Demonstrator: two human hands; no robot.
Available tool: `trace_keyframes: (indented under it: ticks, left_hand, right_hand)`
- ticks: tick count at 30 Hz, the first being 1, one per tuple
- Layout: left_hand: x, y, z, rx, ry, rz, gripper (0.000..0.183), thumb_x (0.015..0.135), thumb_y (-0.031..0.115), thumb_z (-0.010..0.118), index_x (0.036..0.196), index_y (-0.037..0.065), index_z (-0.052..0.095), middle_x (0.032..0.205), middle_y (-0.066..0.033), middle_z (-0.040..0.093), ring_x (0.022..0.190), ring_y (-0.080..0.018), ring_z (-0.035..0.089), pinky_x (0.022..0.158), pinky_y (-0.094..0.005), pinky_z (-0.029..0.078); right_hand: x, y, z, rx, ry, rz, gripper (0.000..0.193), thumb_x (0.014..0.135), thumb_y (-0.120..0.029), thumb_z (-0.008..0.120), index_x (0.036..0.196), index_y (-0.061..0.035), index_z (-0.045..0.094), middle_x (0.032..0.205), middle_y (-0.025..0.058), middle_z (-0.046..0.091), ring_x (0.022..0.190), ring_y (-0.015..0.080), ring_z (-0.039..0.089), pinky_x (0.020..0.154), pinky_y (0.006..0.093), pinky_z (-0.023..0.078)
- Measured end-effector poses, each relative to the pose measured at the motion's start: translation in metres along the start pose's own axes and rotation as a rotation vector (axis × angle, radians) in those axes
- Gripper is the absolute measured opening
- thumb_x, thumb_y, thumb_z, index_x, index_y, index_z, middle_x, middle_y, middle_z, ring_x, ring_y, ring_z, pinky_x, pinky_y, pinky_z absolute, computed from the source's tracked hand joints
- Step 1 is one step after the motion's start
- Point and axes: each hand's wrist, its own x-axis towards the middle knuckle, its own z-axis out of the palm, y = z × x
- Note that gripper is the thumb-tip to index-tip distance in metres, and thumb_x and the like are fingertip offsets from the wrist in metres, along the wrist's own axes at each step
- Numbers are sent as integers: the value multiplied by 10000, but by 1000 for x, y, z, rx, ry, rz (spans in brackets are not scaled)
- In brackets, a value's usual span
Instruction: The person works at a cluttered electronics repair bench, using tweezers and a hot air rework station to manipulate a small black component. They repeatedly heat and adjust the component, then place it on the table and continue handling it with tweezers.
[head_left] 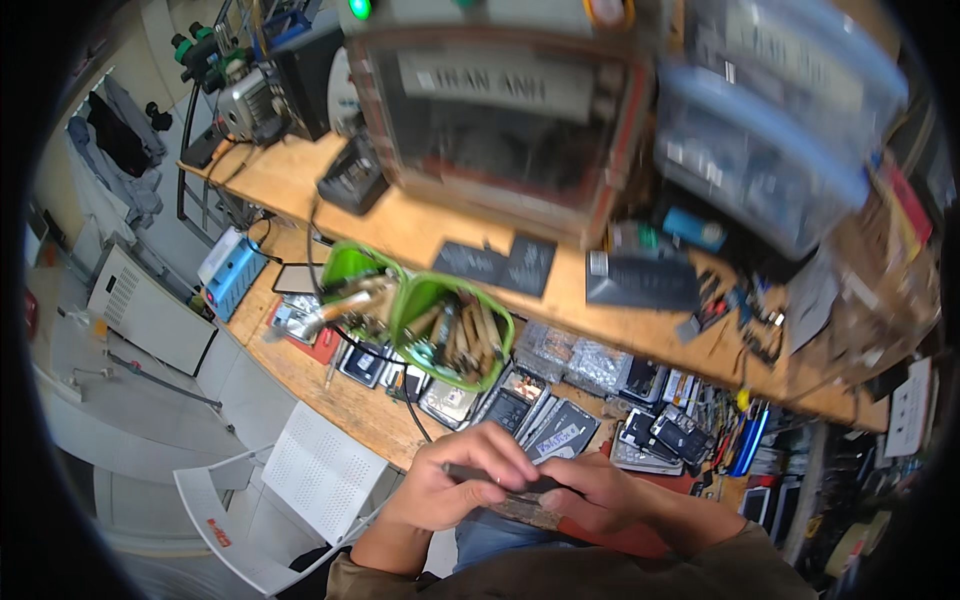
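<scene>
Close to my body, at the bench's near edge, my two hands work together on a thin dark flat piece (pixel 535 486); blur keeps me from telling its kind. My left hand (pixel 450 480) has its fingers curled over the piece's left end, thumb underneath. From the other side my right hand (pixel 597 490) grips its right end, with the thumb along it. Just beyond them lies a dark flat device with a handwritten label (pixel 562 432). Beside it is an opened device casing (pixel 510 400).
Two green baskets (pixel 450 375) of brushes and handled tools stand past my hands. Opened phones (pixel 680 432) and hand tools crowd the right. A raised shelf (pixel 490 218) carries a glass-fronted machine (pixel 500 110) and blue-lidded boxes (pixel 770 140). A white chair (pixel 325 455) stands left.
</scene>
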Motion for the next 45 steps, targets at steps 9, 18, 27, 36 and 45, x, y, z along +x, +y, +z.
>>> trace_keyframes:
  ticks: [9,18,27,36,45]
  left_hand:
    - [27,132,-6,-269,-80,-178,392,1050,275,615,1305,-15,555,1227,-196,600,643,-103,533,536,-214,427]
    - [55,175,-39,-146,224,-171,389,942,116,761,1259,8,563,1079,-135,705,679,-76,604,561,-204,494]
    - [71,175,-71,-104,201,-221,404,939,88,760,1286,15,565,912,-39,680,689,-65,581,573,-200,479]
    - [104,174,-101,-194,303,-251,166,956,93,746,1041,44,612,811,-22,673,629,-75,606,568,-208,501]
    - [157,194,-164,222,489,-143,211,1004,102,679,1183,3,631,936,-47,720,637,-49,556,552,-185,441]
  right_hand:
    - [62,-132,-1,330,130,213,280,1100,-226,488,1196,-1,622,989,55,693,915,95,616,828,286,499]
    - [124,-153,36,254,352,279,316,1101,-279,501,1153,-2,644,887,26,598,826,90,538,761,285,463]
    - [146,-153,39,99,415,299,336,1095,-301,530,1167,9,641,866,51,627,807,100,566,743,305,482]
    - [184,-139,29,58,467,299,282,1079,-268,557,1116,-3,647,760,51,598,703,118,540,657,322,454]
    - [216,-134,12,176,507,508,245,1063,-224,552,1132,-4,635,720,28,613,607,105,525,582,295,431]
